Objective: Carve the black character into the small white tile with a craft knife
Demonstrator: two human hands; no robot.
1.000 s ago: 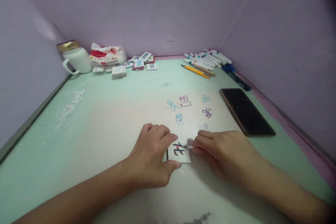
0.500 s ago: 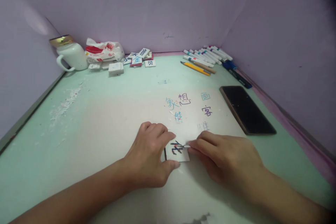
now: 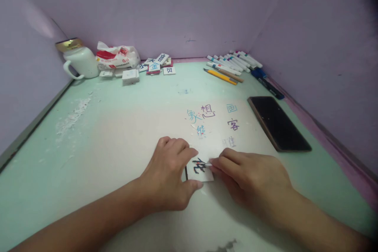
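Observation:
A square white block [image 3: 193, 175] bearing a dark character with reddish marks in its strokes lies on the table. My left hand [image 3: 169, 171] clasps it between thumb and forefinger, at its near and far edges. From the right, my right hand [image 3: 254, 181] pinches a slim tool with a silvery metal tip [image 3: 208, 164]. That tip touches or hovers just over the character's right side; I cannot tell which. My fingers hide the rest of the tool.
A phone [image 3: 279, 123] lies at right, below several markers [image 3: 233, 63] and a yellow craft knife [image 3: 221, 76]. Behind stand a white mug [image 3: 82, 63], a tissue pack [image 3: 116, 57] and character tiles [image 3: 154, 67]. White shavings [image 3: 75, 114] litter the left; characters are written on the tabletop [image 3: 132, 126].
The tool's tip has shifted slightly right on the character, and less of its metal shows. My left hand and the block stay in place.

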